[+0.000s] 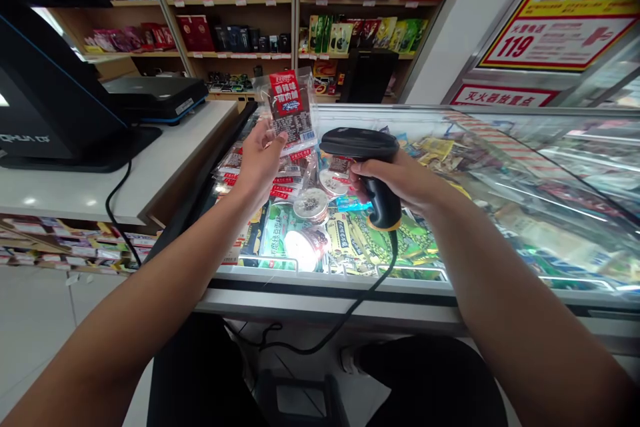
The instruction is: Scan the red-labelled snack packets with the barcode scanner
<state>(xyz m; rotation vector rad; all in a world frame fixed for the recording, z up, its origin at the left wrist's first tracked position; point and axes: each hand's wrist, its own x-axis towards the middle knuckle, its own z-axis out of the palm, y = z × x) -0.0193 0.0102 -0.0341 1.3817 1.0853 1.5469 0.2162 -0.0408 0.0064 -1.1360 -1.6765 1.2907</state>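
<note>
My left hand (263, 155) grips a clear snack packet (293, 110) with a red label, dark contents and a barcode at its lower right corner. The packet is held upright above the glass-topped freezer. My right hand (395, 177) is wrapped round the handle of a black barcode scanner (360, 143), whose head points left toward the packet with a gap between them. A black cable (345, 320) hangs from the scanner's grip. More red-labelled packets (285, 180) lie beneath my left hand. Round lidded cups (311, 204) sit beside them.
The freezer (340, 290) stretches to the right, with colourful bags (350, 233) under its glass. On the left, a counter (200, 147) carries a black terminal (55, 93) and a scale (155, 93). Stocked shelves (230, 0) stand behind. A black stool (300, 393) is below.
</note>
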